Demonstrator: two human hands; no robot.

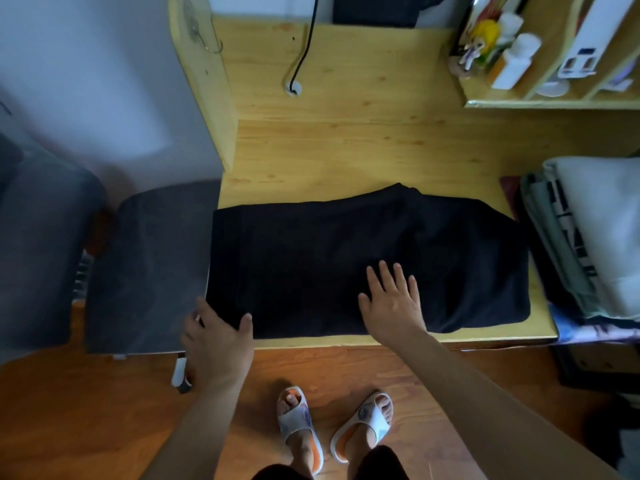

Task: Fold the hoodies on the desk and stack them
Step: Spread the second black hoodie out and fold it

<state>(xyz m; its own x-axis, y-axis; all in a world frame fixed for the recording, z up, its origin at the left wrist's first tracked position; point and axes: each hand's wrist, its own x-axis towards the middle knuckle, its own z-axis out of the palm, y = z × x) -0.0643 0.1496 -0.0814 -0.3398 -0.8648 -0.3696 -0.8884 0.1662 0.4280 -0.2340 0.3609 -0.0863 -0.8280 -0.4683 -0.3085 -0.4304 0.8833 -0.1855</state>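
A black hoodie [329,251] lies folded into a wide rectangle across the front of the wooden desk [363,150]. My left hand [218,337] grips its near left corner at the desk's edge, thumb on top of the cloth. My right hand [391,299] lies flat on the hoodie's near middle, fingers straight and spread. A pile of folded clothes [588,237], light grey on top, sits at the desk's right end, just beyond the black hoodie.
A dark grey chair [149,265] stands against the desk's left edge. A black cable [304,46] runs down to a hole at the back of the desk. Shelves with bottles and a figurine [519,53] fill the back right. My slippered feet [332,427] stand on the wooden floor.
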